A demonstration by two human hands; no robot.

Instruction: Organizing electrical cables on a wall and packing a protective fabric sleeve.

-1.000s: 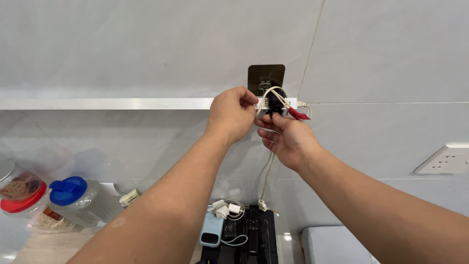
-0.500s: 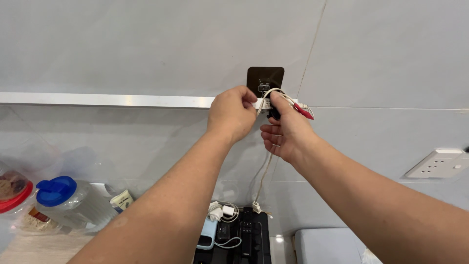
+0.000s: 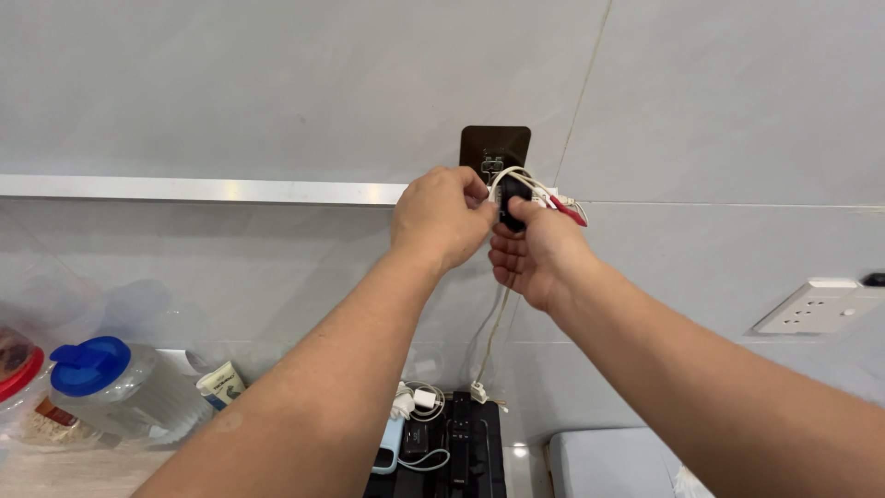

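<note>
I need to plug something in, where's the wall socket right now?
The white wall socket is on the grey tiled wall at the right edge of the head view, below and right of both hands, above the pale grey box.

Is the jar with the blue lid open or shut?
Shut. The blue lid sits flat on the clear jar, and its flip cap looks pressed down.

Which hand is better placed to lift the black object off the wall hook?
Probably the right hand: its fingers already wrap the small black object just under the dark adhesive hook. The left hand pinches the white cable beside it.
</note>
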